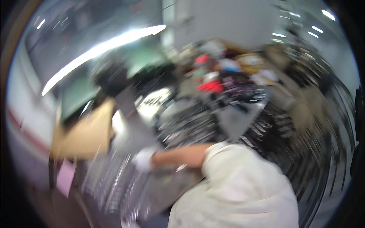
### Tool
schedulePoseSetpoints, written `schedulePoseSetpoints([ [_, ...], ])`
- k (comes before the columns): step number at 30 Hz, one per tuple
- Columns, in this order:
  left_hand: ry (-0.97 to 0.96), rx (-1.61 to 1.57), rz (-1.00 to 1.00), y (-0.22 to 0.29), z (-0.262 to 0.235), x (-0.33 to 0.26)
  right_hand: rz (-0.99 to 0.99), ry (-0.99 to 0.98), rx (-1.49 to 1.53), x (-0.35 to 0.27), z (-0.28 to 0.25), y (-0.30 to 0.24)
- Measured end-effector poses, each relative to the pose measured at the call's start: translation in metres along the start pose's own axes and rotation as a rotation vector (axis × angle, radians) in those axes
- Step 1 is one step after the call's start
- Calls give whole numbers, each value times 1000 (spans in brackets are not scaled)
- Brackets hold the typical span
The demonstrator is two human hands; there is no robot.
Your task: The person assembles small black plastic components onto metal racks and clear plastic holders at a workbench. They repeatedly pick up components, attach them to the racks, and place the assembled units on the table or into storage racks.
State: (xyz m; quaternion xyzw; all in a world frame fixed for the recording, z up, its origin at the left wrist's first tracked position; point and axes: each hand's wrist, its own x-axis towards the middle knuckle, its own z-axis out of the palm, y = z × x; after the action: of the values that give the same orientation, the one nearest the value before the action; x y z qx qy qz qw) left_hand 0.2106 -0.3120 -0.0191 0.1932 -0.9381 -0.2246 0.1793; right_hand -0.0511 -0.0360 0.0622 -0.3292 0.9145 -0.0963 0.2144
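Motion smears the whole head view. One arm of mine in a white short sleeve rises from the lower edge right of the middle, its bare forearm stretched to the left; it appears to be my right. At its end my right hand (pixel 143 159) wears a white glove, and its fingers are too blurred to read. Next to it lies a row of shiny, clear-looking plastic items (pixel 118 184); whether the hand touches them I cannot tell. My left hand is outside the picture.
A tan cardboard piece (pixel 83 133) and a pink sheet (pixel 65 178) are at the left. Dark, shiny stacked items (pixel 190 125) lie ahead. Behind them is a mixed heap with a red item (pixel 210 86). A bright tube lamp (pixel 102 53) hangs at upper left.
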Motion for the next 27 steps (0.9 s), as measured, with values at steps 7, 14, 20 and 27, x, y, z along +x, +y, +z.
schedulePoseSetpoints([
  [7, 284, -100, 376, 127, -9, 39, -119, 22, -111, 43, 30, 66],
  [14, -227, -853, 287, 234, -16, 36, -144, 5, -82, 6, 59, 24],
  [20, -420, -1561, 35, 253, -22, 30, -41, 201, 215, -53, 80, -66],
  [27, -160, -2138, -461, 161, -12, 38, -272, 365, 617, -145, 48, -40],
])
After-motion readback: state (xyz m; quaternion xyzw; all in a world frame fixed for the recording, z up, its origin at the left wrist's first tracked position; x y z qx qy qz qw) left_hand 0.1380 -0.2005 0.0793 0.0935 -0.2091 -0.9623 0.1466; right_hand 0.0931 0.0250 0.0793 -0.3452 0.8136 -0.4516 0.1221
